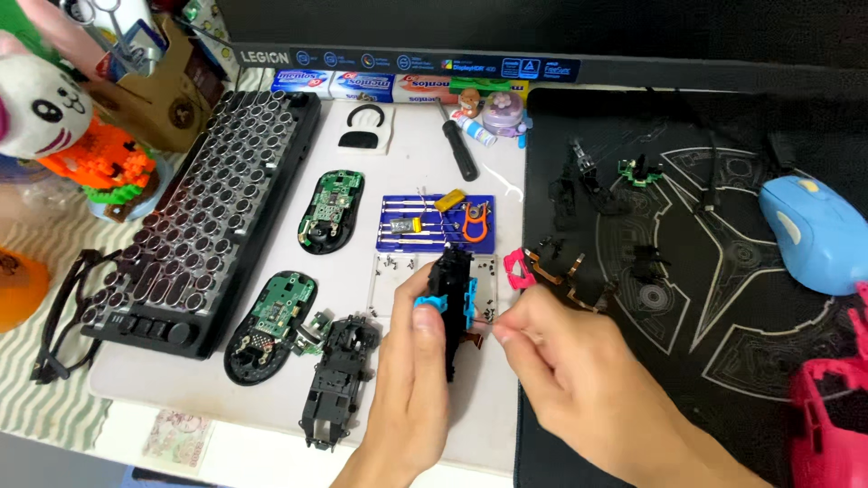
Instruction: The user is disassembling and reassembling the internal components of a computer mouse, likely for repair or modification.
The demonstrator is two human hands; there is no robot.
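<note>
**Desk reporter:** While the head camera looked down on your bench, what were your hands doing?

**Me:** My left hand (411, 361) was wrapped around a black mouse frame (452, 312) with blue side clips, held upright over the white mat (407, 154), thumb pressed on the upper blue clip. My right hand (565, 357) was pinched shut, thumb and forefinger pressed together just beside the frame's right edge. Whether a screw sat between them I could not tell; it was too small to see.

**Desk reporter:** How did that frame handle?

**Me:** I judged it light and stiff but brittle, thin moulded plastic with small clips that could snap. It was best gripped along its solid sides, as I had it, not by the blue tabs or the orange ribbon at its lower edge.

**Desk reporter:** And around it?

**Me:** Loose screws (393, 263) lay just behind the frame, near a blue bit tray (393, 237). Two green circuit boards (331, 210) in black bases lay near the black keyboard (212, 217), another stripped black chassis (339, 375) just left of my wrist. On the dark mouse pad (723, 289) were scattered black parts, a pink piece (515, 268), a blue mouse (814, 233) and a pink shell (832, 411) at the right edge.
</note>
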